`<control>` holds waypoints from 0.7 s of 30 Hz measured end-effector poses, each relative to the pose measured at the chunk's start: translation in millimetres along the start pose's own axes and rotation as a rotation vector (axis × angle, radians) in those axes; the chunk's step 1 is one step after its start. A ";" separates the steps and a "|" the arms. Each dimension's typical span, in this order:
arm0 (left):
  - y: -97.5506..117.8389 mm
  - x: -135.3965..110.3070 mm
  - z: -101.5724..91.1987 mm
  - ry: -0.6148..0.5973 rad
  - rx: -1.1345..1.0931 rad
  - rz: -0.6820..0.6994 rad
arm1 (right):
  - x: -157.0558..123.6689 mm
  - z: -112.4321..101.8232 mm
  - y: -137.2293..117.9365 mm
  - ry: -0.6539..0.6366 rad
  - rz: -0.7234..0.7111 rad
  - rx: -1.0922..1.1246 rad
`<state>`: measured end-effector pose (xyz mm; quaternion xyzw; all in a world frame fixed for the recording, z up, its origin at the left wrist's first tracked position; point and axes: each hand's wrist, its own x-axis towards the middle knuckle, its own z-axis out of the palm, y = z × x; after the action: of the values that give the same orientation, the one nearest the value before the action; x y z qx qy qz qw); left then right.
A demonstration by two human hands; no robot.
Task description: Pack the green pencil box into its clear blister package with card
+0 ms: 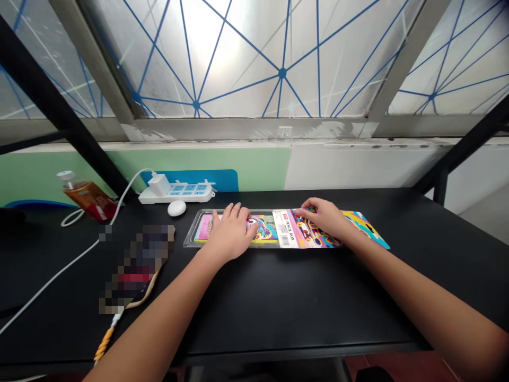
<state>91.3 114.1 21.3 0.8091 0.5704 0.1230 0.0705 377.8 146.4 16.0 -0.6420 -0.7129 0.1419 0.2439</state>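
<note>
A clear plastic blister tray (191, 237) lies lengthwise on the black desk, with a colourful cartoon-printed pencil box (268, 225) inside it. My left hand (233, 233) rests over the left part of the box, fingers spread and flat. A bright printed packaging card (284, 229), marked "PENCIL BOX" with a barcode, covers the right part and sticks out to the right as a yellow and blue flap (368, 228). Bent over the card's upper edge, my right hand (324, 217) pinches it between thumb and fingers. The fingertips partly hide the grip.
Left of the tray are a white rounded case (176, 208), a blurred-out phone (139, 268) with a cable, and a white power strip (178, 192) with a plug. A bottle of orange-red drink (89, 199) leans farther left. Black metal frame bars slope at both sides.
</note>
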 end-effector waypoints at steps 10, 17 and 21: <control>33.2 -8.5 -3.8 0.071 -0.368 0.147 | -3.0 9.1 -10.7 -0.055 0.014 0.014; -5.6 7.6 -16.7 0.358 -0.485 0.001 | 6.8 -16.6 16.8 -0.180 0.020 0.018; -21.5 16.4 -2.9 0.356 -0.730 -0.131 | 8.7 -34.1 31.6 -0.356 -0.042 0.105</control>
<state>76.3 136.7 20.6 0.6589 0.5429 0.4506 0.2610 422.1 155.6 29.9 -0.5780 -0.7498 0.2853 0.1498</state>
